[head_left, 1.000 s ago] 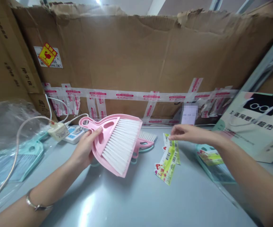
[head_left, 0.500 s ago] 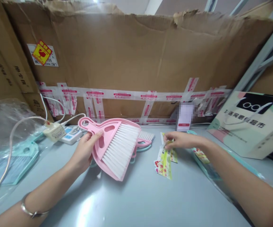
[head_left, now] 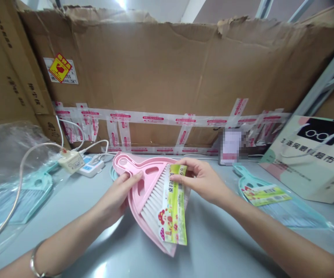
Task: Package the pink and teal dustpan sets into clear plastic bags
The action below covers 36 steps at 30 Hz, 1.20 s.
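Note:
My left hand (head_left: 120,193) grips a pink dustpan (head_left: 136,233) near its handle, thumb on top. A pink brush (head_left: 146,181) with white bristles is nested in the pan. Between the thumb and fingers of my right hand (head_left: 201,179) is a yellow-green printed label card (head_left: 174,216). The card lies over the right part of the bristles and hides them there. Part of a teal loop shows behind the pink handle; what it belongs to is mostly hidden.
A bagged teal dustpan set (head_left: 282,208) with a label card lies at right, another teal set (head_left: 36,197) at left. Behind stand a large cardboard box (head_left: 144,69), a phone (head_left: 230,146) and a paper bag (head_left: 306,170). A power strip (head_left: 90,168) with cables sits at back left.
My right hand has picked up the label card from the table and brought it left onto the bristles. The pink set has moved slightly right and nearer.

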Each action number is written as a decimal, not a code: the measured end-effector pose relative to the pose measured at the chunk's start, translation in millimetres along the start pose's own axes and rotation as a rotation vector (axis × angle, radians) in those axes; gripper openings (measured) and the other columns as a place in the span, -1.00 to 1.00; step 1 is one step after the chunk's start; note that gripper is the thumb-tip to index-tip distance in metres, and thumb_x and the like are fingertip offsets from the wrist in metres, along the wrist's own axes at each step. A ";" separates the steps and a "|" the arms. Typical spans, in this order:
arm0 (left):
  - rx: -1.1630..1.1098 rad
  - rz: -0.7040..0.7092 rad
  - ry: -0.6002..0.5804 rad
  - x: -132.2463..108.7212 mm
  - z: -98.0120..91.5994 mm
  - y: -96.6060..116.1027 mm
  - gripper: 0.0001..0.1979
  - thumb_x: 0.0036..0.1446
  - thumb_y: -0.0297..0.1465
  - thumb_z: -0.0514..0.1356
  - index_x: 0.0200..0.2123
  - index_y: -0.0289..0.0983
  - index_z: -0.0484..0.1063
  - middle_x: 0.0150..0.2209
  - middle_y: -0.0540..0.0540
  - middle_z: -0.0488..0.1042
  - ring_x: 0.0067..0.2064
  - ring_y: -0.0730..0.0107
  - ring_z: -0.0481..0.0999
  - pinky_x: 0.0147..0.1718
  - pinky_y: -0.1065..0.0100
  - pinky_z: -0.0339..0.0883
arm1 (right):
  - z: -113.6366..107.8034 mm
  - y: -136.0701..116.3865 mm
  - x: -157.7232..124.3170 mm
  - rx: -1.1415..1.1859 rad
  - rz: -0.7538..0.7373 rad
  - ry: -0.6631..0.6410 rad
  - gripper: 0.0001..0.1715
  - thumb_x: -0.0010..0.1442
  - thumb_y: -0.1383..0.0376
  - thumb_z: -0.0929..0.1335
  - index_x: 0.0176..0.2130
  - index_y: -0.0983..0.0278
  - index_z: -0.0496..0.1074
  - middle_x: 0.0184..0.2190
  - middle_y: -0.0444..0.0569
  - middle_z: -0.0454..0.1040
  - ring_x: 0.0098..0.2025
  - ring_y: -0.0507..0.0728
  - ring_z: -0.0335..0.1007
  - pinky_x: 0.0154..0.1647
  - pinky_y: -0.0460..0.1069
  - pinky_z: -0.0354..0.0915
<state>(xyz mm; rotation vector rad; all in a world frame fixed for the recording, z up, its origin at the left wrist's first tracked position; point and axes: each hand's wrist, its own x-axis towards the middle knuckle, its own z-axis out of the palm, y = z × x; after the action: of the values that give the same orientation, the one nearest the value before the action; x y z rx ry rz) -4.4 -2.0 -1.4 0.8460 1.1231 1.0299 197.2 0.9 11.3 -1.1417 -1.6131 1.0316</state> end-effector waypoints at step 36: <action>-0.254 0.135 0.112 -3.8 15.1 -24.8 -0.74 -0.07 -0.35 0.31 -0.45 -0.29 0.25 -0.48 0.04 0.44 -0.50 0.54 0.42 -0.53 0.51 0.35 | 22.6 26.2 2.7 0.707 0.471 -0.104 -0.61 -0.01 0.44 0.39 -0.13 0.37 0.33 -0.33 0.03 0.58 -0.36 0.11 0.53 -0.31 -0.03 0.43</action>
<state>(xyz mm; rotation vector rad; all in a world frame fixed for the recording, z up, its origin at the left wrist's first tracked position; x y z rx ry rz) 15.3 -13.8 -19.6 0.6735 1.0118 1.3151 181.2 6.6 -19.0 -0.9852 -0.9123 1.8066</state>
